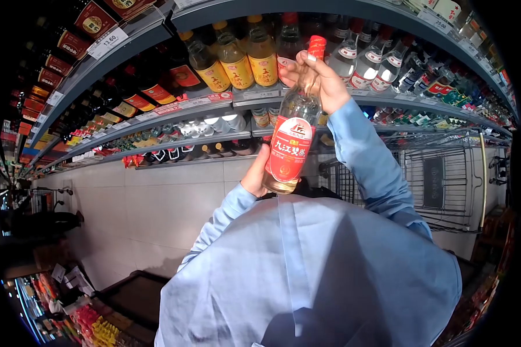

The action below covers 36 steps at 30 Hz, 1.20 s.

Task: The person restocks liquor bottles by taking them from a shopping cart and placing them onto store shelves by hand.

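Note:
A clear glass liquor bottle (291, 139) with a red label and a red cap leans slightly to the right in front of my chest. My left hand (256, 173) holds it low down, with the thumb along the side of the label and the other fingers hidden behind the glass. Around the neck, just under the cap, curls my right hand (329, 84). Past the bottle, a shelf carries yellow-labelled bottles (235, 72) on the left and clear red-and-white-labelled bottles (367, 63) on the right.
Curved by the lens, the shelf edge (255, 94) bears price tags, with lower shelves of bottles below. A metal shopping cart (440, 173) stands at my right. Pale floor tiles (156, 202) show at the left. Packaged goods (92, 324) sit at the lower left.

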Each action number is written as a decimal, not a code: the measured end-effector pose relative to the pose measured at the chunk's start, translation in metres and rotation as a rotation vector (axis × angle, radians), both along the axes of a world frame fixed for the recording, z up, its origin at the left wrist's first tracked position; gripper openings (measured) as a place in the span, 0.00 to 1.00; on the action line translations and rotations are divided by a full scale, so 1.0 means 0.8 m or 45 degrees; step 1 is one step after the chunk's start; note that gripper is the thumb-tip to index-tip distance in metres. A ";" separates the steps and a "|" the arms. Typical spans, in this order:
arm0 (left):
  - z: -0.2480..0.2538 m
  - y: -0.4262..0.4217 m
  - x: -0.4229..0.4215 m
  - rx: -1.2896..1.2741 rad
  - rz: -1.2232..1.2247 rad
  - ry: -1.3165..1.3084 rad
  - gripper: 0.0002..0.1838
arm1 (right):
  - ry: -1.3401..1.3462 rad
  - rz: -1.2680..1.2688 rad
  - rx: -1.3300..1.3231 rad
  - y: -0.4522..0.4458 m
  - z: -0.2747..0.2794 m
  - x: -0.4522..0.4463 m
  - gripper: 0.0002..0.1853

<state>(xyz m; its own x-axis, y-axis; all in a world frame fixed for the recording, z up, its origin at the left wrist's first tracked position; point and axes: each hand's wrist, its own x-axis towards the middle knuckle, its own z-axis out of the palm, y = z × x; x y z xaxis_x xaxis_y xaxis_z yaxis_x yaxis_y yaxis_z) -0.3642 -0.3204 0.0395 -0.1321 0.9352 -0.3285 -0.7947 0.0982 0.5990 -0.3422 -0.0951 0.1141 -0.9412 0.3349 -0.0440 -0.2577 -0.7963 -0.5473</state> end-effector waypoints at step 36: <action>0.004 -0.020 -0.022 -0.162 -0.012 0.026 0.39 | -0.142 -0.282 0.007 -0.030 -0.033 0.019 0.09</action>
